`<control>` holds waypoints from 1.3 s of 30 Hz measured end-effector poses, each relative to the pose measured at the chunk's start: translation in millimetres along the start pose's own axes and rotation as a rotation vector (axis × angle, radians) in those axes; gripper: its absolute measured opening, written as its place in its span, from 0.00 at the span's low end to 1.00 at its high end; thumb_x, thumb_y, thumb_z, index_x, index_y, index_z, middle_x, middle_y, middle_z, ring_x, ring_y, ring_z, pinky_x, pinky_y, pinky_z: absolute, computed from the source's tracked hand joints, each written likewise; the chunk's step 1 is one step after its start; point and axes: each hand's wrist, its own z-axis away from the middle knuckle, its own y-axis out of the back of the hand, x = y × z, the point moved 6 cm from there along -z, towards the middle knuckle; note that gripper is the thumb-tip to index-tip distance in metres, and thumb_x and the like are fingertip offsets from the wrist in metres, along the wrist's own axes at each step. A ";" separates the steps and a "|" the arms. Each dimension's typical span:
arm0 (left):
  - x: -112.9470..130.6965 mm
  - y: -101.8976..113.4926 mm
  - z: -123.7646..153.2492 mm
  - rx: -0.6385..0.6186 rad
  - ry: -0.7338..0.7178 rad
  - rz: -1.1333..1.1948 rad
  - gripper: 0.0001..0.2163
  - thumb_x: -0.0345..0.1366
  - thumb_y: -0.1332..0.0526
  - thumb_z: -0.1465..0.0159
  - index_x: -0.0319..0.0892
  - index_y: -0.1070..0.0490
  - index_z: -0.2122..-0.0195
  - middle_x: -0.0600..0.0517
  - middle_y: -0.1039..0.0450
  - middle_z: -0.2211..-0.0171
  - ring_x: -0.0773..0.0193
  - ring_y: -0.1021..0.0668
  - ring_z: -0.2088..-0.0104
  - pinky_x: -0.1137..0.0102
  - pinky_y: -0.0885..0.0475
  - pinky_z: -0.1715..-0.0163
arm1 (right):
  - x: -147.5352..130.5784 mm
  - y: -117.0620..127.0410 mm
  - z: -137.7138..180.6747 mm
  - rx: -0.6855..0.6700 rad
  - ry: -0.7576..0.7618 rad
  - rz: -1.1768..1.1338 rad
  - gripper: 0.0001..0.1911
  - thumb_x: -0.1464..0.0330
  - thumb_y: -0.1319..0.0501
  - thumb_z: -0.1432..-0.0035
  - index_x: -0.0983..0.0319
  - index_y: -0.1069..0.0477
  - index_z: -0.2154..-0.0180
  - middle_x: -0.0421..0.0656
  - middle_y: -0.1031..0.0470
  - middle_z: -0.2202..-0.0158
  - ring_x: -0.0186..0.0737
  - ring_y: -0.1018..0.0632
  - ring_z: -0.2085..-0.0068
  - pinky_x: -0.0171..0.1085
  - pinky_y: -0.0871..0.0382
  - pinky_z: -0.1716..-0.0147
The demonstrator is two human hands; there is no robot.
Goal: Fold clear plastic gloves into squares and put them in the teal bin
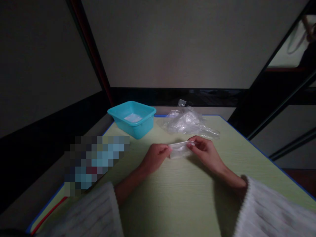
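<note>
Two bare hands hold one small clear bag between them, above the middle of a pale yellow-green table [168, 204]. The small clear bag [179, 151] spans the gap from one set of fingertips to the other, its upper edge drawn nearly straight and rising slightly toward the right. The left hand [156, 157] has its thumb and fingers closed in a pinch at the bag's left end, near the top corner. The right hand [204, 151] pinches the upper right corner, its thumb in front and its fingers curled behind. Most of the bag lies clear of the fingers, spread below that upper edge; whether its lower side touches the table cannot be told. Beyond the right hand, near it, sits a loose heap of clear plastic [182, 121], crumpled and shiny. Farther left, near the table's far left corner, stands a turquoise basin [145, 126] with something whitish [133, 118] on its floor. Left of the left hand, a pixelated patch hides whatever is there, and a red cord [50, 212] runs from it along the table's blue edge. Fluffy grey-white sleeves [274, 210] cover both forearms partway.
</note>
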 end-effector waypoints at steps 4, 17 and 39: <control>-1.6 -3.4 2.5 -0.030 0.138 0.188 0.11 0.36 0.43 0.44 0.36 0.29 0.78 0.53 0.28 0.81 0.66 0.23 0.76 0.76 0.29 0.76 | 3.6 -0.7 0.6 0.011 -0.035 -0.084 0.12 0.60 0.40 0.52 0.62 0.39 0.74 0.34 0.37 0.82 0.29 0.36 0.81 0.30 0.44 0.83; -6.0 -5.7 10.6 -0.012 0.360 0.399 0.09 0.38 0.38 0.48 0.35 0.28 0.75 0.53 0.28 0.81 0.67 0.24 0.83 0.79 0.31 0.84 | -4.5 -7.4 6.7 -0.098 0.046 -0.075 0.10 0.63 0.40 0.50 0.62 0.32 0.67 0.40 0.28 0.72 0.34 0.29 0.73 0.34 0.36 0.76; 6.0 6.0 5.7 0.084 0.098 0.381 0.26 0.27 0.37 0.53 0.36 0.35 0.51 0.53 0.24 0.71 0.65 0.22 0.74 0.75 0.29 0.73 | 3.1 -13.1 8.8 -0.169 -0.094 -0.062 0.17 0.68 0.36 0.57 0.63 0.27 0.61 0.43 0.24 0.65 0.34 0.27 0.72 0.33 0.34 0.74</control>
